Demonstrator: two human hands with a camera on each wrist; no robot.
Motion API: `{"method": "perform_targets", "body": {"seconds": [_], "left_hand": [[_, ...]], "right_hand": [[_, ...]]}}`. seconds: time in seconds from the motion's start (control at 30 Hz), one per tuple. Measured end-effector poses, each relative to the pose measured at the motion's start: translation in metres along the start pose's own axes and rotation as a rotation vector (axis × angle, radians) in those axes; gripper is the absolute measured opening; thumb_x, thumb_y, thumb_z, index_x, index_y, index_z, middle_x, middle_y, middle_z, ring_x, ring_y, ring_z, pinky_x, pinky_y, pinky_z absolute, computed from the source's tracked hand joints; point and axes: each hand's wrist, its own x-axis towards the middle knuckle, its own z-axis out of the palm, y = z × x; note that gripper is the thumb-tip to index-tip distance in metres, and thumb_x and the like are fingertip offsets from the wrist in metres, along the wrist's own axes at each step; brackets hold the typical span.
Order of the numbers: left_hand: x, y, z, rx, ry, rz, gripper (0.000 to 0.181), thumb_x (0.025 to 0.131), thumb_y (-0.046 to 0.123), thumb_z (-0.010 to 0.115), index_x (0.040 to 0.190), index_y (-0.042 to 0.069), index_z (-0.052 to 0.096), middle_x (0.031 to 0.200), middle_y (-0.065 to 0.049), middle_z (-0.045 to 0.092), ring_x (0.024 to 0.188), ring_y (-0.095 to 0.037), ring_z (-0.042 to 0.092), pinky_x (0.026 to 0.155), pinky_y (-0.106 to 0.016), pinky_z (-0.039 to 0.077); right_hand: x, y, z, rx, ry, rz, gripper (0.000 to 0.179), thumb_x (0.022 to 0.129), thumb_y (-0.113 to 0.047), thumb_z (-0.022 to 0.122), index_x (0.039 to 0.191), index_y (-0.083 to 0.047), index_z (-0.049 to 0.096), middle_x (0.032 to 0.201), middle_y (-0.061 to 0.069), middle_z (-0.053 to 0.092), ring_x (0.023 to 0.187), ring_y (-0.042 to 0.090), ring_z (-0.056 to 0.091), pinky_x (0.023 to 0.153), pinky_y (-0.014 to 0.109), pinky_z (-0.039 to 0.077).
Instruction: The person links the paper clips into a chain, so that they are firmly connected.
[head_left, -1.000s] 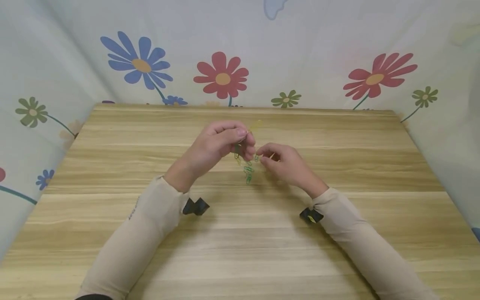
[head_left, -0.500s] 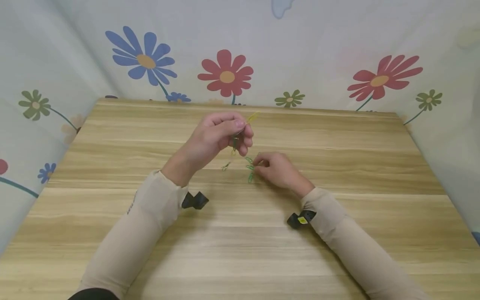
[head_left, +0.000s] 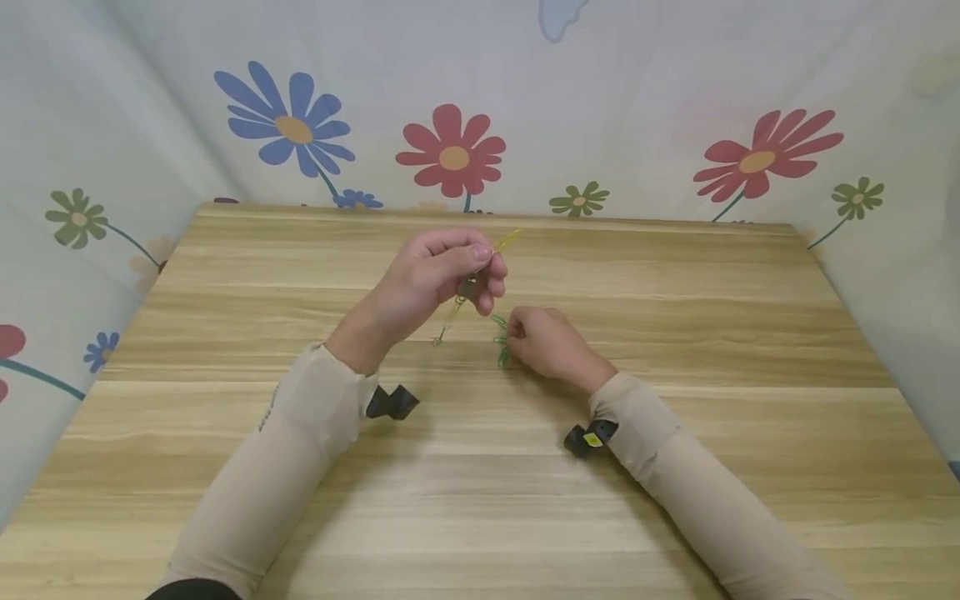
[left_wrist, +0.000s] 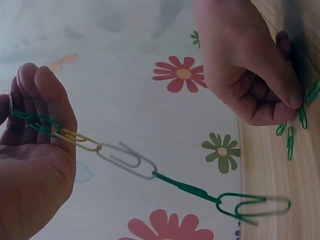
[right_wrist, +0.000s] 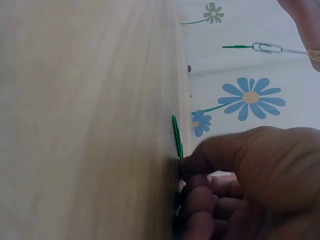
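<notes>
Above the table, my left hand (head_left: 431,279) pinches a chain of paper clips by its upper end, where a yellow paper clip (head_left: 508,240) sticks out past the thumb. In the left wrist view the chain hangs from that hand through green, a yellow, a silver paper clip (left_wrist: 127,161) and more green ones. Down at the table, my right hand (head_left: 551,343) pinches a green paper clip (left_wrist: 302,119) between thumb and finger. Several loose green paper clips (left_wrist: 290,143) lie close by it. In the right wrist view the fingertips partly hide the pinched clip.
The wooden table (head_left: 480,483) spreads under both arms. Behind it hangs a pale cloth (head_left: 615,92) printed with flowers. Small black cameras (head_left: 392,402) sit at both wrists.
My right hand has moved away from the left hand, down to the loose green clips. The chain, earlier partly beside the right fingers, now swings free below my left hand toward the left.
</notes>
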Motion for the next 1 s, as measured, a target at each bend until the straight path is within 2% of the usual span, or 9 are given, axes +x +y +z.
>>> {"method": "perform_targets", "body": {"seconds": [0.4,0.6,0.7,0.83,0.9,1.0], "left_hand": [[0.001,-0.004,0.001,0.048,-0.022,-0.017,0.023,0.100,0.008,0.049,0.091,0.005,0.070,0.081,-0.011,0.064,0.066,-0.025,0.060,0.068,-0.036,0.055],[-0.002,-0.006,0.001,0.089,-0.008,-0.041,0.022,0.101,0.009,0.050,0.092,0.001,0.069,0.081,-0.013,0.064,0.067,-0.027,0.060,0.068,-0.036,0.055],[-0.004,-0.004,0.003,0.099,-0.001,-0.047,0.022,0.101,0.009,0.050,0.092,0.001,0.068,0.081,-0.013,0.064,0.067,-0.026,0.060,0.068,-0.036,0.055],[-0.004,-0.002,0.004,0.103,0.002,-0.049,0.022,0.101,0.008,0.050,0.092,0.000,0.069,0.082,-0.013,0.065,0.067,-0.026,0.060,0.067,-0.035,0.054],[-0.003,-0.002,0.004,0.115,0.002,-0.052,0.022,0.101,0.009,0.051,0.092,0.000,0.069,0.082,-0.013,0.065,0.067,-0.026,0.060,0.067,-0.036,0.054],[-0.002,-0.003,0.003,0.152,-0.002,-0.052,0.022,0.102,0.010,0.051,0.093,-0.001,0.068,0.082,-0.014,0.064,0.067,-0.027,0.059,0.067,-0.036,0.055]], "right_hand": [[0.003,-0.001,-0.005,-0.026,-0.104,0.072,0.017,0.088,-0.015,0.073,0.084,-0.011,0.058,0.079,0.003,0.059,0.072,0.019,0.055,0.065,0.033,0.045],[0.002,0.004,-0.008,0.035,-0.138,0.011,0.020,0.091,-0.017,0.071,0.081,-0.011,0.055,0.073,0.002,0.057,0.064,0.016,0.052,0.059,0.030,0.042],[-0.001,0.004,-0.015,0.152,-0.111,-0.019,0.014,0.090,-0.011,0.065,0.081,-0.009,0.055,0.070,0.005,0.060,0.060,0.017,0.058,0.056,0.029,0.046],[-0.009,0.000,-0.032,0.445,-0.017,-0.048,0.003,0.087,-0.004,0.059,0.088,-0.001,0.057,0.074,0.012,0.062,0.060,0.027,0.065,0.056,0.037,0.056],[-0.014,-0.002,-0.042,0.579,0.023,-0.088,0.007,0.087,-0.003,0.059,0.091,0.002,0.057,0.076,0.015,0.060,0.061,0.030,0.065,0.058,0.042,0.057],[-0.022,-0.004,-0.054,0.711,0.045,-0.158,0.010,0.087,-0.002,0.060,0.094,0.005,0.058,0.077,0.017,0.059,0.061,0.027,0.063,0.058,0.043,0.057]]}}
